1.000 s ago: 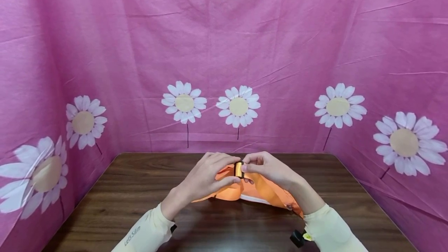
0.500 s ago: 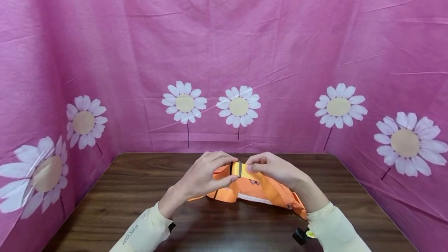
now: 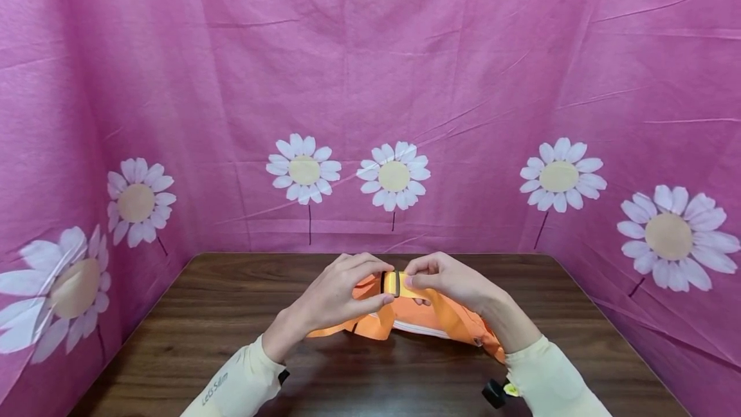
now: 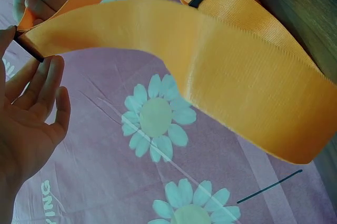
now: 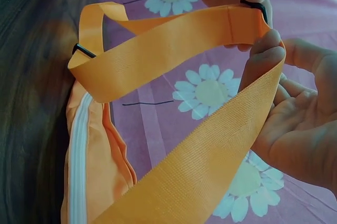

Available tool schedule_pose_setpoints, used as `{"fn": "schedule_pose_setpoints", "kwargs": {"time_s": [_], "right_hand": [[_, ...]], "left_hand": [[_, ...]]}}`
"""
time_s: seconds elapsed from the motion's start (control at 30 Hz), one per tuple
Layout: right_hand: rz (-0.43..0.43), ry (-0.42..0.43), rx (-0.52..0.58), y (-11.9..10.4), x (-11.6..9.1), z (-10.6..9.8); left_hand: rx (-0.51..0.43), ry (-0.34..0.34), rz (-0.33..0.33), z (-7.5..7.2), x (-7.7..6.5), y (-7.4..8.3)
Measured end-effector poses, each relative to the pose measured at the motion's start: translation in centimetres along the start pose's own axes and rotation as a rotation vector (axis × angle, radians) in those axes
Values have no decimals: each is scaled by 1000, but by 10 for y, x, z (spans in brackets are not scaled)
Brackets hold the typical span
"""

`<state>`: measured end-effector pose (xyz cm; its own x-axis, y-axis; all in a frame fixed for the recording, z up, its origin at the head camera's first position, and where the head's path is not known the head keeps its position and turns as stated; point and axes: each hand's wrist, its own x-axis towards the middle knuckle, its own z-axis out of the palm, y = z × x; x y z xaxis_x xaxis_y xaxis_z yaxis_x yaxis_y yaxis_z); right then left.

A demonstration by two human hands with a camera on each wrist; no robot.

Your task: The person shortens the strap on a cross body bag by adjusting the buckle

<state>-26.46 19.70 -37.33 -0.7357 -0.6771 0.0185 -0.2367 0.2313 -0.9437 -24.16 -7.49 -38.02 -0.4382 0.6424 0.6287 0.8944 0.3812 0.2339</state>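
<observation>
Nearest in the head view, the forearms are covered by a pale left sleeve [image 3: 240,381] at seven o'clock and a pale right sleeve [image 3: 552,378] between four and five; a small black block [image 3: 494,394] is seen beside the right cuff. Beyond them, a black buckle [image 3: 397,284] is pinched at its upper and lower ends by the fingers of the left hand [image 3: 332,295], placed at nine o'clock from it. Just beside the buckle, at three o'clock, the orange strap [image 3: 448,314] threaded through it is pinched between the thumb and fingers of the right hand [image 3: 457,282]. The orange bag [image 3: 412,313], edged by a white zipper [image 5: 78,166], is found between four and five o'clock from the buckle, over the desk [image 3: 231,301]. A second buckle [image 5: 84,50] is shown on the strap at ten o'clock in the right wrist view. Farthest off, the desk is backed by pink cloth [image 3: 463,50] printed with white daisies [image 3: 394,176].
</observation>
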Motion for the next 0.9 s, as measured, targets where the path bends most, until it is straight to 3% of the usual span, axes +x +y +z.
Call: {"fn": "schedule_pose_setpoints", "kwargs": {"time_s": [0.47,0.77,0.9], "right_hand": [[-14,-24,47,1,2,7],[84,15,2,1,0,0],[77,19,11,2,-1,-2]], "left_hand": [[-30,-16,1,2,-1,0],[-7,30,53,-6,1,-1],[5,45,51,-9,0,-3]]}}
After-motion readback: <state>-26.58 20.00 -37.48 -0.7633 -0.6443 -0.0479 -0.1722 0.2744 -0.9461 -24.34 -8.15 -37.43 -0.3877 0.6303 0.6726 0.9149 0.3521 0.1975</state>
